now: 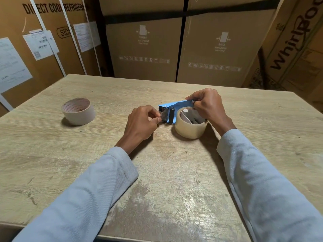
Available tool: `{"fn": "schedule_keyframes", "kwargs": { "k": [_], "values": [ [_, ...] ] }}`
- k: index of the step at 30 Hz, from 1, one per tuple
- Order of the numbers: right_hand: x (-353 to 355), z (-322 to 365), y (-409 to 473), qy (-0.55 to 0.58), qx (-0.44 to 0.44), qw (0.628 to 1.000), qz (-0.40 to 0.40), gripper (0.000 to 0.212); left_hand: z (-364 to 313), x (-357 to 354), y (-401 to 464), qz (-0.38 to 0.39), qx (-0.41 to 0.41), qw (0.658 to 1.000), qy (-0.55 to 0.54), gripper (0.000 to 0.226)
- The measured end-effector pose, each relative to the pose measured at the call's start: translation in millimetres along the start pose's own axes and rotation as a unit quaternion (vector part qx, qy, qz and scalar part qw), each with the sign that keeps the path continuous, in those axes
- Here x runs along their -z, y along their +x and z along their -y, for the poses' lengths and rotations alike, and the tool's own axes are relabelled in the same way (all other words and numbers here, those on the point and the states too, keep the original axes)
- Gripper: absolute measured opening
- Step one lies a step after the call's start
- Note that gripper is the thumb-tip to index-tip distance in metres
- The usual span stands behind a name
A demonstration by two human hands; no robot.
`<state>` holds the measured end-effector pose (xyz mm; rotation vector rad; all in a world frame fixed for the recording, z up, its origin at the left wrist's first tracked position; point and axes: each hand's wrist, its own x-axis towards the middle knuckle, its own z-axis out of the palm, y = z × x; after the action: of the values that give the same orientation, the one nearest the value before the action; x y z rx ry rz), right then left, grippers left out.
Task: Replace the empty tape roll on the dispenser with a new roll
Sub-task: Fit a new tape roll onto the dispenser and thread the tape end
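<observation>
Pinched between thumb and forefinger of the left hand (139,124) is the small grey flap at the toothed front end of the blue tape dispenser (175,103), perhaps with the loose tape end under it, though that spot is too small to tell. Right hand (208,103) closes over the rear of the dispenser frame, fingers curled around its top edge, steadying it. Both sleeves are pale blue.

Lying on its side on the wooden table (104,154), near the middle, the dispenser has a flat blue metal plate, a black roller just behind the cutter, and a white hub. A clear tape roll (190,129) sits on that hub, its glossy, translucent side touching the tabletop, its core showing a pale inner ring.

Well apart to the left stands a second roll (78,111), beige, with small red print inside its cardboard core that is not readable.

Behind the table rise cardboard cartons (145,46). Printing reads "DIRECT COOL REFRIGERA", "SIDE", "FRONT", "BACK" and "Whirlpoo", cut off at the frame edge.
</observation>
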<state>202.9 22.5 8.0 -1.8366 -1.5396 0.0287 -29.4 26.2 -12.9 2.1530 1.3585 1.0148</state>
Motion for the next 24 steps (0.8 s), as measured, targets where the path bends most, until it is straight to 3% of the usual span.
{"fn": "schedule_keyframes", "kwargs": {
  "k": [13, 24],
  "values": [
    [0.0, -1.6, -1.9, -0.002, 0.011, 1.000, -0.004, 0.037, 16.0, 7.1, 8.9, 0.065, -0.041, 0.993, -0.095, 0.006],
    [1.5, -1.5, 0.5, -0.021, 0.047, 0.999, -0.003, 0.041, 25.7, 10.5, 20.8, 0.070, 0.003, 0.991, -0.118, 0.005]
  ]
}}
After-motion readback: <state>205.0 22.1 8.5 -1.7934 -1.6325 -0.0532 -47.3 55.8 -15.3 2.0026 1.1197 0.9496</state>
